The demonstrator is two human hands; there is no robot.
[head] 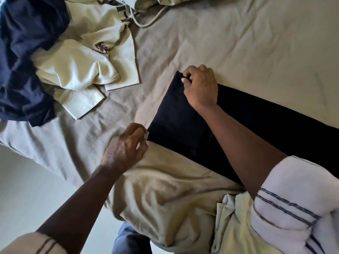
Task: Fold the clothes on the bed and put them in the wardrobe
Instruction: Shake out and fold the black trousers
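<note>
Head view: the right hand (200,86) pinches the far corner of the black garment (176,116), which lies flat on the bed sheet (238,43), probably to square the fold. The left hand (126,146), fingers curled, meets the near corner; blur hides whether it grips.

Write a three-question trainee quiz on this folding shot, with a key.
1. True or false: the black garment lies flat on the bed sheet.
2. The right hand pinches the black garment at: A its far corner, B its middle, C nowhere.
3. What colour is the crumpled garment left of the cream top?
Key: 1 true; 2 A; 3 navy.
</note>
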